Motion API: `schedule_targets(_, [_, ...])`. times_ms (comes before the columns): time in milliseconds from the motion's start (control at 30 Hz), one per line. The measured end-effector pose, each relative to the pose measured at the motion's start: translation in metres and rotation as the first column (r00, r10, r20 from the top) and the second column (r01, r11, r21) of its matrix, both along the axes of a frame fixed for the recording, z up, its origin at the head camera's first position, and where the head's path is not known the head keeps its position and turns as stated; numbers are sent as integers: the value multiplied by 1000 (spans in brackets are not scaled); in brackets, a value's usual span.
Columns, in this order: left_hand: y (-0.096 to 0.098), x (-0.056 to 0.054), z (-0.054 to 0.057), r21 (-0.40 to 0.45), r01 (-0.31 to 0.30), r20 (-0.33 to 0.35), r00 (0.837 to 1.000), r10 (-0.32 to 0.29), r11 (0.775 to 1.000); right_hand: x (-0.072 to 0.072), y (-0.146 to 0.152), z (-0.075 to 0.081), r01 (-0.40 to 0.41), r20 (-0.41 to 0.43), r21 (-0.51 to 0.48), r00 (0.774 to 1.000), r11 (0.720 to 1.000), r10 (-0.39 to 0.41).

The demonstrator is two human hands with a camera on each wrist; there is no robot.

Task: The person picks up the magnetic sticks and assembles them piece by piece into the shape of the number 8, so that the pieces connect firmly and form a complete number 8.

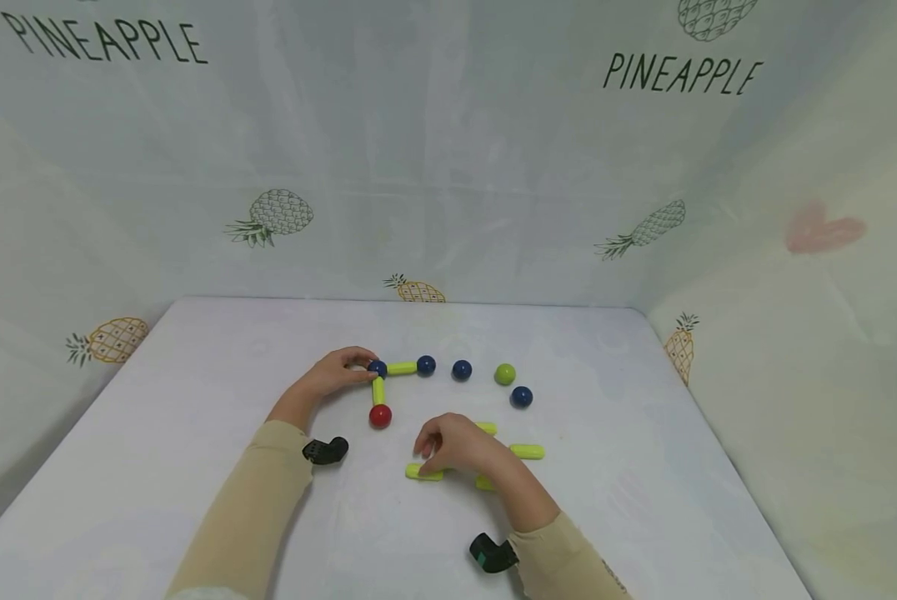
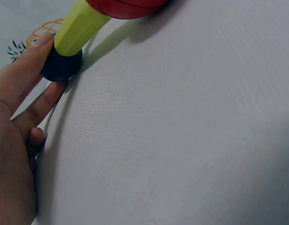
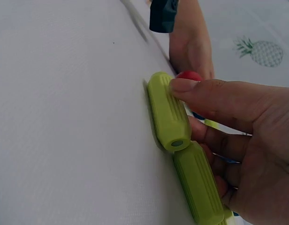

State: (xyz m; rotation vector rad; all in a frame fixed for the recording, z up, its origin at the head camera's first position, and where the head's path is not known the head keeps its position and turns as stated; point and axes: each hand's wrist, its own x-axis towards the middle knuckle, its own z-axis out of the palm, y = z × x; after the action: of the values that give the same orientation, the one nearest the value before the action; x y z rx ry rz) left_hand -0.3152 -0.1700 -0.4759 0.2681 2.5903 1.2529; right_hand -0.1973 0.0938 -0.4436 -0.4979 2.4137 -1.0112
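An L-shaped assembly lies left of the table's middle. At its corner my left hand point(image 1: 336, 372) pinches a blue ball point(image 2: 63, 65) between thumb and fingers. From that ball one yellow-green stick point(image 1: 401, 367) runs right to another blue ball point(image 1: 426, 365). A second stick point(image 1: 378, 391) runs toward me, ending in a red ball point(image 1: 380, 417). Nearer me, my right hand point(image 1: 459, 443) holds a loose ribbed yellow-green magnetic stick point(image 3: 165, 110), thumb on top and a finger behind its far side. Its visible end has a small dark disc. Another stick point(image 3: 198, 183) touches that end.
Right of the assembly are a loose blue ball point(image 1: 461, 370), a green ball point(image 1: 504, 374) and another blue ball point(image 1: 522, 397). More yellow-green sticks, one being this stick point(image 1: 527, 452), lie around my right hand, some partly hidden. Behind the white table point(image 1: 606, 500) hangs a pineapple-print cloth point(image 1: 448, 167).
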Motion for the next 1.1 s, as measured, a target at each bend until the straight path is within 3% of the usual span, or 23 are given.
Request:
schedule_targets(633, [1, 4, 2, 20, -27, 30, 999, 26, 999, -1, -2, 1, -33, 7, 16, 999, 999, 33])
schedule_targets(1100, [0, 3, 2, 22, -7, 28, 1000, 7, 1000, -14, -3, 12, -121, 0, -38, 993, 992, 121])
